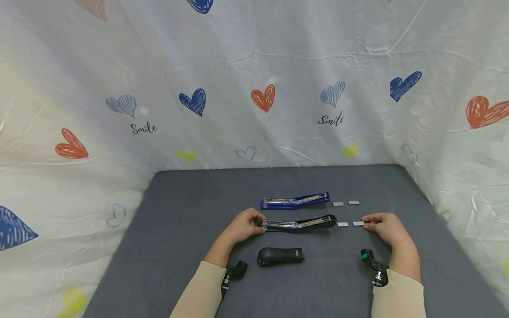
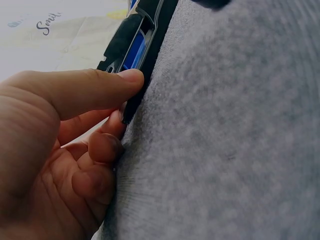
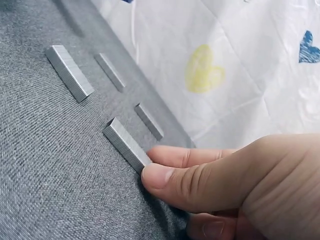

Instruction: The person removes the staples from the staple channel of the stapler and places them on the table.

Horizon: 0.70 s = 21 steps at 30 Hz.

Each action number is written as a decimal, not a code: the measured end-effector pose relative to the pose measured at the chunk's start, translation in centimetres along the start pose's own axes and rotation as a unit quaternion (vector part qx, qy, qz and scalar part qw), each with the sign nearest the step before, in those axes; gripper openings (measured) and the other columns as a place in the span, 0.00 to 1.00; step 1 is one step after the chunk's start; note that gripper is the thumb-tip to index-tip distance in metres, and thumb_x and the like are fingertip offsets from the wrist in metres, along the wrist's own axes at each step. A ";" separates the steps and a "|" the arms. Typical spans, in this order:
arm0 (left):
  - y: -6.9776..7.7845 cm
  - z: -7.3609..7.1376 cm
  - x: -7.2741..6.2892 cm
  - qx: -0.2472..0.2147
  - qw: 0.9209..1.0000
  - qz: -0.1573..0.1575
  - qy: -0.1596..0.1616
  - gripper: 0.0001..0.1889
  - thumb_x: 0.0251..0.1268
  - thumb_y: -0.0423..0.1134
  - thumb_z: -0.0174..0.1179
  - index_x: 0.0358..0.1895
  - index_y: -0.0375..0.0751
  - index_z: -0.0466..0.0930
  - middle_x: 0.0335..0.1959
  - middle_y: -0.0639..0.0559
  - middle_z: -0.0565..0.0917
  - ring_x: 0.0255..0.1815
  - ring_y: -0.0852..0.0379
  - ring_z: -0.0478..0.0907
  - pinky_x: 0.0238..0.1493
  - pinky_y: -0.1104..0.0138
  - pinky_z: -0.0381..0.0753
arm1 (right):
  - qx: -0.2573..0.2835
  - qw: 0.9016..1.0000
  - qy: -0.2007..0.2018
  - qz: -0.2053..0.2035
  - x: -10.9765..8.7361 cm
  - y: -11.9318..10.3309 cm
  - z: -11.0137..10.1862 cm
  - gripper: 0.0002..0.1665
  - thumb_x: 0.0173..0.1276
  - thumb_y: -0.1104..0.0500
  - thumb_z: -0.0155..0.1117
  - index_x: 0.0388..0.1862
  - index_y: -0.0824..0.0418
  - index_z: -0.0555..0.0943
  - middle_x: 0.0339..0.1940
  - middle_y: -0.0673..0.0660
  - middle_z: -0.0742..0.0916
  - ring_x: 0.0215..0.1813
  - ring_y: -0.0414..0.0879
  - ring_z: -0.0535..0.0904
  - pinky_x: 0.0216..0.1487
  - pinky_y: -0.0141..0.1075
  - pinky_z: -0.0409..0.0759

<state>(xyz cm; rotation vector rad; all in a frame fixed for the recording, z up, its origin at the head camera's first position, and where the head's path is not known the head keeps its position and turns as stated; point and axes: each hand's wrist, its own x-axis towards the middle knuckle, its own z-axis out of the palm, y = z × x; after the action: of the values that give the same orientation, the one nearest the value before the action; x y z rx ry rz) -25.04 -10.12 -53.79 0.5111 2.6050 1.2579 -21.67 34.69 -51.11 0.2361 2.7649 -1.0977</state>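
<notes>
A black stapler (image 1: 296, 224), folded open flat, lies in the middle of the table. My left hand (image 1: 247, 224) pinches its left end between thumb and fingers, as the left wrist view also shows. My right hand (image 1: 385, 226) pinches the end of a strip of staples (image 3: 125, 145) between thumb and forefinger; the strip lies at the cloth. Left of it rests another staple strip (image 1: 343, 224), close to the black stapler's right end. Behind stand out two more staple strips, one (image 1: 338, 204) beside an opened blue stapler (image 1: 295, 201) and one (image 1: 353, 202) farther right.
A closed black stapler (image 1: 280, 256) lies nearer, between the two forearms. Grey cloth (image 1: 191, 198) covers the table. A white curtain (image 1: 226, 57) printed with hearts hangs behind and at both sides. Each wrist wears a black camera mount.
</notes>
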 end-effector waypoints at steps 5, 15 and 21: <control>0.0 -0.1 0.1 -0.002 1.000 0.000 -0.005 0.15 0.58 0.35 0.76 0.49 0.42 0.88 0.42 0.54 0.78 0.24 0.60 0.69 0.28 0.66 0.72 | -0.006 1.000 0.003 -0.013 -0.1 -0.1 -0.3 0.19 0.71 0.62 0.68 0.56 0.74 0.82 0.33 0.57 0.79 0.38 0.51 0.72 0.38 0.44 0.67; 0.4 -0.8 -0.7 -0.013 0.999 0.039 0.012 0.15 0.68 0.33 0.68 0.56 0.41 0.85 0.49 0.50 0.81 0.22 0.62 0.69 0.27 0.66 0.73 | -0.025 0.999 0.017 -0.039 -1.0 -2.4 -1.0 0.24 0.78 0.53 0.62 0.59 0.73 0.80 0.58 0.75 0.81 0.60 0.70 0.76 0.58 0.65 0.71; 1.6 -1.0 -3.7 -0.027 0.994 0.103 0.030 0.14 0.72 0.26 0.59 0.56 0.37 0.84 0.48 0.46 0.82 0.25 0.60 0.71 0.28 0.65 0.75 | -0.042 0.997 0.012 -0.070 -1.8 -5.6 -1.2 0.25 0.79 0.49 0.61 0.61 0.68 0.81 0.56 0.72 0.83 0.55 0.67 0.79 0.52 0.62 0.75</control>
<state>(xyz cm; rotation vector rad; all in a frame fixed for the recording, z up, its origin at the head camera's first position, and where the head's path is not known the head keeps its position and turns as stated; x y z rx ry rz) -21.65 -11.35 -51.80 0.7605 2.6132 1.4237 -21.12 31.29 -46.16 0.0463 2.8792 -1.0127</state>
